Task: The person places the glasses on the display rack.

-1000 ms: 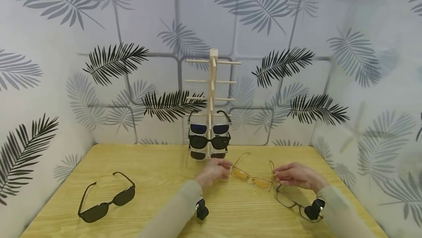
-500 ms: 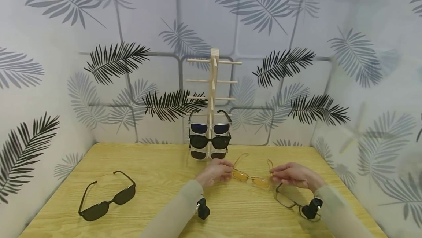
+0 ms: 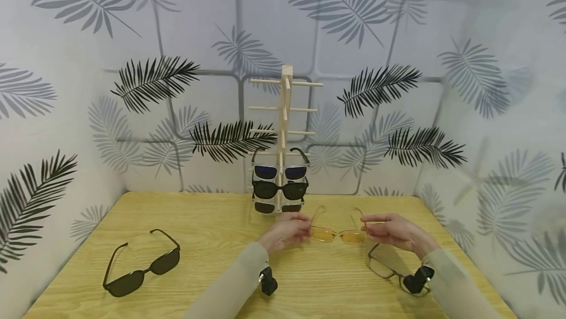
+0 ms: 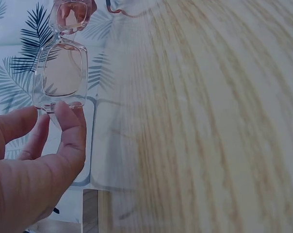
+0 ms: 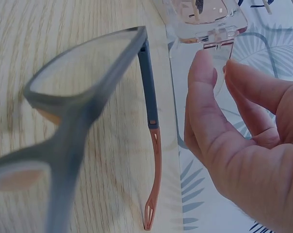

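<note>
Yellow-tinted glasses (image 3: 324, 234) with a clear frame are held level between my two hands, their temples pointing toward the wall. My left hand (image 3: 287, 230) pinches them by the hinge at the left end; in the left wrist view thumb and fingertips meet at the clear frame (image 4: 61, 70). With my right hand (image 3: 391, 232) I pinch the opposite hinge, which the right wrist view shows close up. Below that hand, dark-rimmed eyeglasses (image 3: 383, 266) lie on the table, partly covered by the wrist camera; their blue-and-orange temple (image 5: 151, 121) shows in the right wrist view.
A wooden display stand (image 3: 285, 112) with crossbars rises at the back; several sunglasses (image 3: 280, 190) hang on its lower rungs. Black sunglasses (image 3: 141, 275) lie at the left of the wooden table (image 3: 199, 220). Leaf-patterned walls (image 3: 353, 24) close off the back and sides.
The yellow-tinted glasses have gone from slanted to level, their right end rising. My right hand has shifted slightly left and now pinches the right hinge. The left hand stays almost in place.
</note>
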{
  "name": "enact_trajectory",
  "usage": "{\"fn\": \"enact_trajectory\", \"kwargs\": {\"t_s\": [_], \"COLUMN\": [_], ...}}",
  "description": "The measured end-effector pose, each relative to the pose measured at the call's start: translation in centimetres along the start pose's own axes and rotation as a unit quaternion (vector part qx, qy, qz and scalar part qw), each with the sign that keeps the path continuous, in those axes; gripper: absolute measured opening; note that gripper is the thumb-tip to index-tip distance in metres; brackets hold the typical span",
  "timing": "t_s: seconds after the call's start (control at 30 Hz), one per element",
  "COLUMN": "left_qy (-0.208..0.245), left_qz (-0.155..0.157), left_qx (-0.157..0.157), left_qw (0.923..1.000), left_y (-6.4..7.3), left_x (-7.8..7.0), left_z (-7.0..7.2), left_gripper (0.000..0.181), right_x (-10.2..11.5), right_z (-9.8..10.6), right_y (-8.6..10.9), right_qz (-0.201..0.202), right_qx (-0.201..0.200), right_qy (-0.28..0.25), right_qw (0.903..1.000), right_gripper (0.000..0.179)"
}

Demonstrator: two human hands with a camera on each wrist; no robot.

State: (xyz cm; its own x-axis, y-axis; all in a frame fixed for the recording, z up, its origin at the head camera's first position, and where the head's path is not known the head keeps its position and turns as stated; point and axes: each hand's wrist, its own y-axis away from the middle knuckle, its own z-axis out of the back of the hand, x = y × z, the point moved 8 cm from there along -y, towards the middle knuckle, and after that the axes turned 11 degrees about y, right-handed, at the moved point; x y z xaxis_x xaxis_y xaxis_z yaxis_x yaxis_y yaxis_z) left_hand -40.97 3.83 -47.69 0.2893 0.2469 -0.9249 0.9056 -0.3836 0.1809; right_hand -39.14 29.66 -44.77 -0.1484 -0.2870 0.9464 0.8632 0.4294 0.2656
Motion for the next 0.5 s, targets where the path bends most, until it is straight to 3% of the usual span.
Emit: {"fn": "enact_trajectory", "kwargs": {"t_s": [0.17, 0.33, 0.5], "left_qy": [0.005, 0.020, 0.021], "left_qz": [-0.007, -0.022, -0.015], "left_qx": [0.011, 0.028, 0.023], "left_qw": [0.9999, 0.9992, 0.9994], "left_y": [0.22, 0.41, 0.59], "left_x": [-0.39, -0.71, -1.02], "left_z": [-0.16, -0.08, -0.05], "left_gripper": [0.028, 0.013, 0.015], "right_x": [0.12, 0.13, 0.45], "right_z": [-0.10, 0.06, 0.02], "right_y": [0.12, 0.26, 0.50], "right_qz": [0.009, 0.002, 0.010], "right_qx": [0.005, 0.004, 0.010], "right_qy": [-0.011, -0.029, -0.032], "right_qw": [0.9999, 0.9996, 0.9994], "right_gripper": [0.049, 0.045, 0.045]}}
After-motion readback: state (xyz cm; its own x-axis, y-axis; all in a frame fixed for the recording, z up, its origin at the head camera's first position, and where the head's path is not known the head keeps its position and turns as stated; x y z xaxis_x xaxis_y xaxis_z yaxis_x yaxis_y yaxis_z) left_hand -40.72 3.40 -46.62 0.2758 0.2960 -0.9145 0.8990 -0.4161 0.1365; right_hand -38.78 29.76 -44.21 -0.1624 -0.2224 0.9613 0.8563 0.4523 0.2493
